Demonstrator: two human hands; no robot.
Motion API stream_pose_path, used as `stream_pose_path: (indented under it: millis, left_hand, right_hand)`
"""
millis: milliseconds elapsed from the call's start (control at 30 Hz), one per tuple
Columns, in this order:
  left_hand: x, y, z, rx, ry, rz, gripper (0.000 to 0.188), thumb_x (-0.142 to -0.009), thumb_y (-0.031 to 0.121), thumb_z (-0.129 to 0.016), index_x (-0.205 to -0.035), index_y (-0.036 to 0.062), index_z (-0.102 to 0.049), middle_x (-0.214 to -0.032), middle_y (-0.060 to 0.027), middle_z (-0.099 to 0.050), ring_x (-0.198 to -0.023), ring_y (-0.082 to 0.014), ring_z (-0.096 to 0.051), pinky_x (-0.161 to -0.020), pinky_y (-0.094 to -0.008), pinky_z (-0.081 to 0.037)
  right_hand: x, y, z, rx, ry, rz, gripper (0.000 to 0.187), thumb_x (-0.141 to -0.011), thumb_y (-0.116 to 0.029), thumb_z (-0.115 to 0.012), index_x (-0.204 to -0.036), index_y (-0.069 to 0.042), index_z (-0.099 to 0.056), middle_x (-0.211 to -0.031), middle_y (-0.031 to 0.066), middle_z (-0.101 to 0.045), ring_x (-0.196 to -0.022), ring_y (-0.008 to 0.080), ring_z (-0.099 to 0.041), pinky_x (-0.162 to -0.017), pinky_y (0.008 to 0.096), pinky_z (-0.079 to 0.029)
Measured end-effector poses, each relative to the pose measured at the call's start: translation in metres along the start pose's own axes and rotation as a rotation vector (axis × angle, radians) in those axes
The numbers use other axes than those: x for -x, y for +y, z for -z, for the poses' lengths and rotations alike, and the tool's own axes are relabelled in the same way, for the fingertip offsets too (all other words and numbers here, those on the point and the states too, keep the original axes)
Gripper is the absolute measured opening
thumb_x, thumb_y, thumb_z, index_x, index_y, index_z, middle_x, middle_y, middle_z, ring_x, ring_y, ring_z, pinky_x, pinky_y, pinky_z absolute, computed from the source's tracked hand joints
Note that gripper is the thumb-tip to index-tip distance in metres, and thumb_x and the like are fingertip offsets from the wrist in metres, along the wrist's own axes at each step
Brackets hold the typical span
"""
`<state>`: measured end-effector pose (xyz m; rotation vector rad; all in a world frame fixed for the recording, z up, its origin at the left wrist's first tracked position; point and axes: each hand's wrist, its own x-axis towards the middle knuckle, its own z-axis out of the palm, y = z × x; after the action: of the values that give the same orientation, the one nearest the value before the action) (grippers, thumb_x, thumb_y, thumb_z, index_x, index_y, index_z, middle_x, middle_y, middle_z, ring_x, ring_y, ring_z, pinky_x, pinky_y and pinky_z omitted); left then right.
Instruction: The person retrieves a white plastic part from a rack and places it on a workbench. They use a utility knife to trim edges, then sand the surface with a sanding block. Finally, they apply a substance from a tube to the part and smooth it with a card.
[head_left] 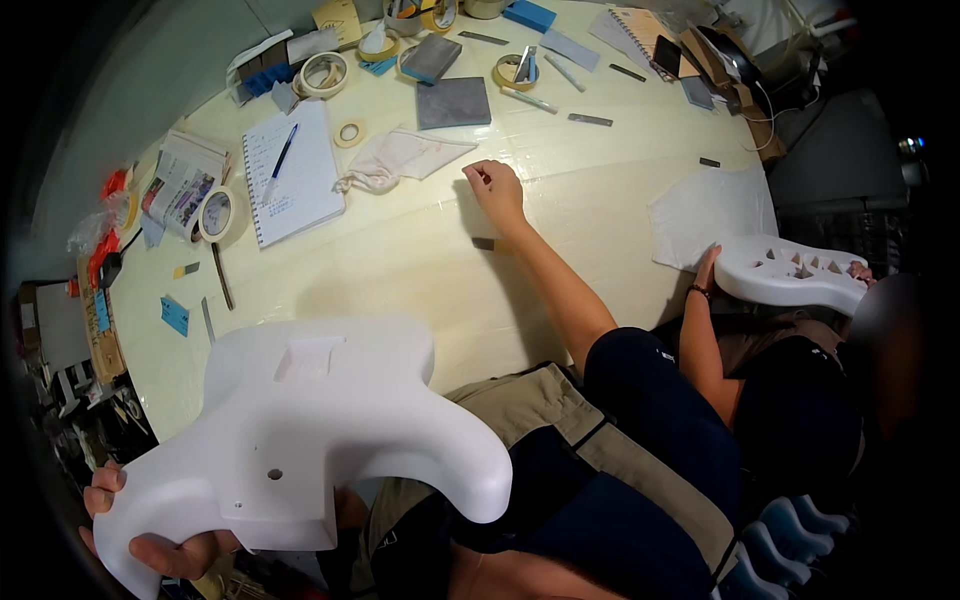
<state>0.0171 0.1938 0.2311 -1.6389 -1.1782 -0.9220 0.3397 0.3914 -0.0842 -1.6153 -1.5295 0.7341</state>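
Observation:
A white electric guitar body point(300, 420) fills the lower left, its rectangular cavity and a small round hole facing up. My left hand point(165, 545) is closed around its horn at the lower left corner. My right arm stretches over the table, and my right hand point(497, 190) is held above it with the fingers curled together. Whatever those fingers may hold is too small or hidden to make out. A crumpled whitish cloth point(400, 158) lies just left of that hand. Below the wrist is a small dark and yellow strip point(490, 245), partly covered by my forearm.
At right, a co-worker's hand point(708, 268) grips another white guitar body point(780, 275). The covered table point(590, 200) bears a spiral notebook point(300, 190) with a pen, tape rolls point(222, 213), a grey sanding pad point(453, 103), small blades and a folded newspaper point(187, 180).

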Motion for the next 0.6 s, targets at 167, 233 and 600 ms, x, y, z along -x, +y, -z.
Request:
stream_pose_path:
  millis: [167,233,600]
  left_hand:
    - [-0.003,-0.001,0.018,-0.086,-0.118,-0.157,0.05,-0.092,0.039,-0.048,-0.131,0.0158,-0.027,-0.114,-0.0252,-0.042,-0.09,-0.0274,-0.05,-0.079,-0.0413,-0.046]
    - [-0.004,-0.007,0.026,-0.061,-0.173,-0.179,0.05,-0.092,0.04,-0.048,-0.131,0.0156,-0.027,-0.113,-0.0251,-0.042,-0.09,-0.0272,-0.05,-0.079,-0.0417,-0.047]
    - [-0.016,0.027,-0.02,0.492,0.464,0.389,0.052,-0.093,0.033,-0.038,-0.121,-0.0112,-0.038,-0.083,-0.0143,-0.052,-0.061,-0.0211,-0.049,-0.051,-0.0283,-0.039]
  right_hand:
    - [0.0,0.017,0.022,0.04,0.031,-0.024,0.021,-0.083,-0.024,-0.062,-0.083,-0.004,-0.069,-0.075,0.0097,-0.063,-0.07,0.0225,-0.057,-0.065,0.0339,-0.046]
    - [-0.001,0.026,0.024,0.057,0.02,-0.033,0.023,-0.085,-0.026,-0.061,-0.087,-0.004,-0.068,-0.075,0.0078,-0.062,-0.066,0.0171,-0.057,-0.062,0.0296,-0.046]
    - [-0.026,0.033,0.031,-0.023,0.199,-0.047,0.017,-0.085,-0.02,-0.058,-0.092,-0.008,-0.068,-0.088,0.0093,-0.063,-0.081,0.0238,-0.057,-0.071,0.0331,-0.045]
